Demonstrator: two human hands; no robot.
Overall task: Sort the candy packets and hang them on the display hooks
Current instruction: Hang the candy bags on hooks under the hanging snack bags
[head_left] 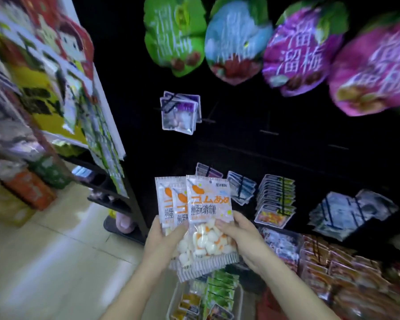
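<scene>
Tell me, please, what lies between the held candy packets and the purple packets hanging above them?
In the head view, only bare black backboard lies between the candy packets and the purple packets.

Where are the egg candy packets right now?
Lower centre of the head view: packets gripped by left hand and right hand, before the black display, above the basket.

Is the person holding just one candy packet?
No, the left hand and right hand together hold three fanned candy packets, white with orange print.
</scene>
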